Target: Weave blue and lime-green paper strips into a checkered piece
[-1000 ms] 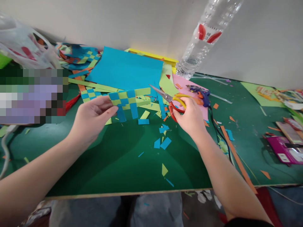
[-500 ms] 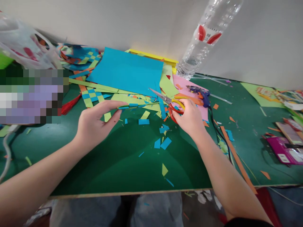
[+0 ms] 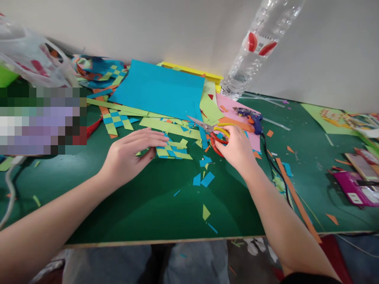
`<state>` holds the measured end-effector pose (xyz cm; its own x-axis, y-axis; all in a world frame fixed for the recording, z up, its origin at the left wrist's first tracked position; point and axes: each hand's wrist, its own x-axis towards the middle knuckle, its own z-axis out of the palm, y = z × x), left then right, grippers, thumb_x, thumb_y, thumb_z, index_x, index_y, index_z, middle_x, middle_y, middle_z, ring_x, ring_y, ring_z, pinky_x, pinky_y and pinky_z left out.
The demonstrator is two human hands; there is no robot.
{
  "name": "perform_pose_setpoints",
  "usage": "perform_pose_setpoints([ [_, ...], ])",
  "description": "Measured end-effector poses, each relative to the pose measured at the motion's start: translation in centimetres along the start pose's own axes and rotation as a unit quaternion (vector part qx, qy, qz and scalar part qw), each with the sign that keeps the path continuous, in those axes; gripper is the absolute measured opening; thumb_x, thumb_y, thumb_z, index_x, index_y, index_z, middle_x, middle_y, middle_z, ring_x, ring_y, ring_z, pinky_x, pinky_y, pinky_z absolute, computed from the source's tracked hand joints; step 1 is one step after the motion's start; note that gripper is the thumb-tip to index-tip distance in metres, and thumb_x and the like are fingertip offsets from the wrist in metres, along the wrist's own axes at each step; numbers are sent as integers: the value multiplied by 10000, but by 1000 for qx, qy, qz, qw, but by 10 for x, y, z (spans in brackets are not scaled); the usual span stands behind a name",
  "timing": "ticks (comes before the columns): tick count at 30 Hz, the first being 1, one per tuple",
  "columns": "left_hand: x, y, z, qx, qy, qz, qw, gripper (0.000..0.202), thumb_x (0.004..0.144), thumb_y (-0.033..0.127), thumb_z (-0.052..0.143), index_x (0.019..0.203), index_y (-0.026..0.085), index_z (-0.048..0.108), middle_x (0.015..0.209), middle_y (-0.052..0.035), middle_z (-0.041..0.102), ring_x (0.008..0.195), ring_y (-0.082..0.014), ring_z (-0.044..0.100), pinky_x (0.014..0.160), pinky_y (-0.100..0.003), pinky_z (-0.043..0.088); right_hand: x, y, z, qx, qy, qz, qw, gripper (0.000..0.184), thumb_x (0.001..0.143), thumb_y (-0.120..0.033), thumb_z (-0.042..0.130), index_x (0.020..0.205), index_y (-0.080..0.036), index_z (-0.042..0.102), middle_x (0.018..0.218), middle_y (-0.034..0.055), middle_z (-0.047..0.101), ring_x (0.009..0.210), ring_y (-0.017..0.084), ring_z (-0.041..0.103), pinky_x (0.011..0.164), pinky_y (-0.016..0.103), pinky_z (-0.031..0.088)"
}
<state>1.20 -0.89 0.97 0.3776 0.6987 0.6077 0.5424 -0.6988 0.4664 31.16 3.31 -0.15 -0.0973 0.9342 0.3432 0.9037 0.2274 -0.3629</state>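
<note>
My left hand (image 3: 128,154) pinches the left end of a small woven paper piece (image 3: 174,151), a checker of blue and light green strips with loose ends sticking out. The piece now shows its patterned face, just above or on the green tabletop; I cannot tell whether it touches. My right hand (image 3: 239,145) grips scissors (image 3: 208,127) by their red and yellow handles. Their blades point up and left, over paper strips, apart from the woven piece. Another blue and green woven piece (image 3: 118,119) lies beyond my left hand.
A blue sheet (image 3: 160,88) lies on green strips at the back. Behind the scissors are a glue gun (image 3: 251,118) on pink paper and a plastic bottle (image 3: 239,67) against the wall. Paper scraps (image 3: 207,179) lie scattered on the green table (image 3: 142,213). A purple packet (image 3: 352,187) is at right.
The woven paper in my left hand has turned from edge-on to showing its face, and sits slightly lower. My right hand and the scissors have hardly moved.
</note>
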Motion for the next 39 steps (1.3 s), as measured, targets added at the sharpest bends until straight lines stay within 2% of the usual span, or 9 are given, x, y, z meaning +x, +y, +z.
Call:
perform_pose_setpoints([
  [5,0,2,0,-18,4,13,1000,259,857,95,610,1018,260,727,1062,-10,786,1041,-192,729,1056,-459,541,-3,0,-3,-4,-43,-9,999,369,807,-286,661,1141,-154,575,1185,174,648,1138,347,613,916,527,526],
  [15,3,4,-3,12,-10,93,996,220,853,106,660,974,277,728,1023,0,795,959,-166,744,1024,-428,551,-5,-5,-4,-40,-14,-64,997,334,872,-246,570,1186,-132,581,1152,177,683,1118,348,617,942,536,506],
  [17,3,4,-3,15,-4,104,995,223,853,112,672,979,288,726,1014,8,796,949,-164,744,1018,-424,552,-9,-13,-8,-37,30,-104,993,278,901,-260,543,1156,-164,599,1150,160,692,1122,333,616,964,541,486],
  [19,2,4,-3,16,2,110,994,234,854,123,681,988,309,726,1012,23,794,938,-164,743,1012,-420,551,-15,-26,-13,4,70,-182,981,252,916,-284,539,1147,-203,599,1159,123,705,1123,297,626,1001,530,466],
  [21,1,4,-2,20,8,114,993,252,851,130,693,1007,326,725,1016,31,793,930,-165,741,1005,-416,549,-23,-39,-18,41,79,-275,957,272,910,-307,575,1175,-245,588,1157,63,724,1121,254,647,1091,524,408],
  [23,0,5,-2,26,9,120,992,277,840,123,705,1031,324,722,1022,25,792,930,-168,738,1005,-414,540,-32,-50,-20,58,89,-360,927,280,906,-353,613,1173,-271,592,1111,14,748,1064,216,678,1106,495,411],
  [27,0,11,-2,47,8,136,990,302,837,108,694,1055,317,706,1029,18,792,914,-164,739,966,-394,545,-41,-59,-18,64,126,-444,885,190,918,-374,656,1059,-247,647,1015,-4,774,951,160,699,1064,422,475],
  [32,1,16,-1,63,8,175,982,254,855,130,682,1072,262,685,998,-29,798,871,-171,749,931,-390,538,-43,-60,-15,59,151,-460,873,93,907,-200,678,995,-224,692,980,1,789,887,128,708,973,349,555],
  [39,2,21,-3,62,-23,200,978,220,910,166,632,1113,229,689,987,-30,802,905,-184,753,999,-395,490,-45,-61,-16,58,161,-455,874,145,899,-136,668,1019,-204,713,1053,36,790,900,141,727,916,353,597],
])
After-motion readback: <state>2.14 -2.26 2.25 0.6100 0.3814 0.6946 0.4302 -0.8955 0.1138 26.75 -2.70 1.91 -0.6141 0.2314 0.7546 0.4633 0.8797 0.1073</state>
